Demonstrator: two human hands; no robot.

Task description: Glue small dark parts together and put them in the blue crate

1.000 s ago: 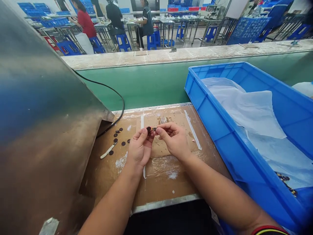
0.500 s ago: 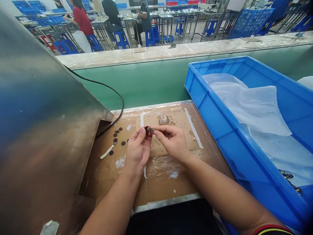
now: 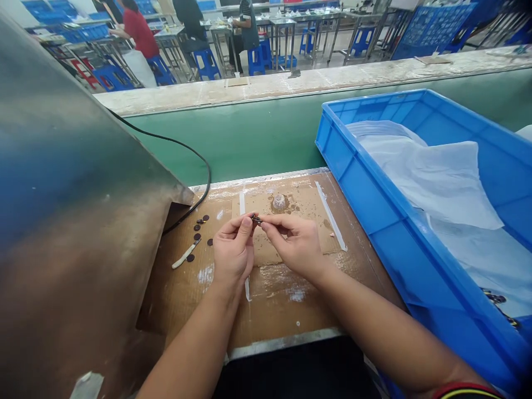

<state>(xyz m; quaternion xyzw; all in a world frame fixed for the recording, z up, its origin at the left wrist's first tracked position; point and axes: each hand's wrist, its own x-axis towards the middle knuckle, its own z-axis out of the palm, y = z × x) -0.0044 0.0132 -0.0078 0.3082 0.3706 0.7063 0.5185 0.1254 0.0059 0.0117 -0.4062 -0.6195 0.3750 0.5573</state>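
Left of the hands: slanted steel panel (image 3: 75, 183), small dark round discs (image 3: 197, 228) scattered on the cardboard-covered bench (image 3: 274, 293). Left hand (image 3: 233, 252) and right hand (image 3: 295, 244) meet fingertip to fingertip, both pinching one tiny dark part (image 3: 255, 219) between them. Right of the hands: blue plastic crate (image 3: 374, 221) lined with white sheet.

Steel tables (image 3: 286, 33); blue stools (image 3: 206, 62)
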